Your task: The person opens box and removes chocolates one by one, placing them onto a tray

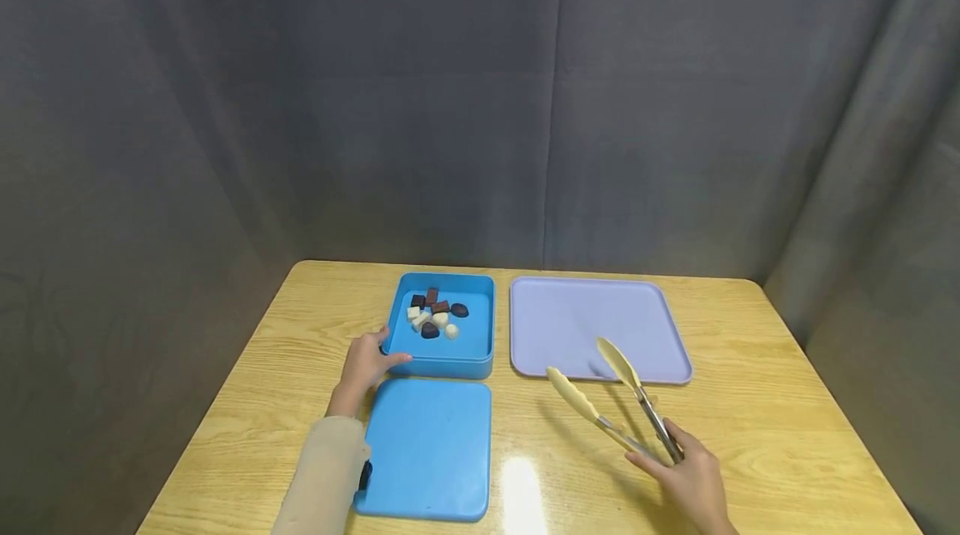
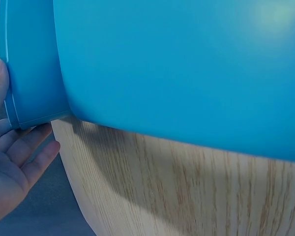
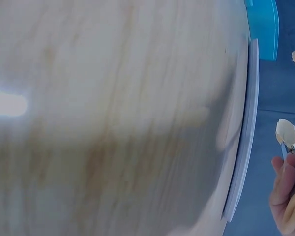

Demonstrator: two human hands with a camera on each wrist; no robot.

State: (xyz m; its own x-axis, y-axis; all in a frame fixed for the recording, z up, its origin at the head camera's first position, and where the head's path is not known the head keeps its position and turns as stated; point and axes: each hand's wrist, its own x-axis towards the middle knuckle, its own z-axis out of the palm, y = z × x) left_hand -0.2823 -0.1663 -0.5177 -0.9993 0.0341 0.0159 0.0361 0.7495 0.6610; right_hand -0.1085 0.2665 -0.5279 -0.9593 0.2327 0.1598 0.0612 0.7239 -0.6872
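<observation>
A blue box [image 1: 442, 364] sits mid-table with several dark and white chocolates [image 1: 435, 314] inside. My left hand [image 1: 366, 364] holds its near left corner, thumb against the front wall; in the left wrist view the fingers [image 2: 12, 147] rest on the box wall [image 2: 29, 73]. The blue lid [image 1: 427, 447] lies flat in front of the box. My right hand [image 1: 690, 481] grips cream-tipped metal tongs [image 1: 607, 393], spread open, tips over the near edge of an empty lilac tray [image 1: 596, 327]. The right wrist view shows the tong tips [image 3: 286, 132] and the tray edge [image 3: 246, 137].
The wooden table [image 1: 750, 402] is ringed by a grey curtain [image 1: 480, 102] at the back and sides. My left forearm in a beige sleeve [image 1: 322, 477] lies along the lid's left edge. A light glare [image 1: 521, 493] sits on the wood near the front.
</observation>
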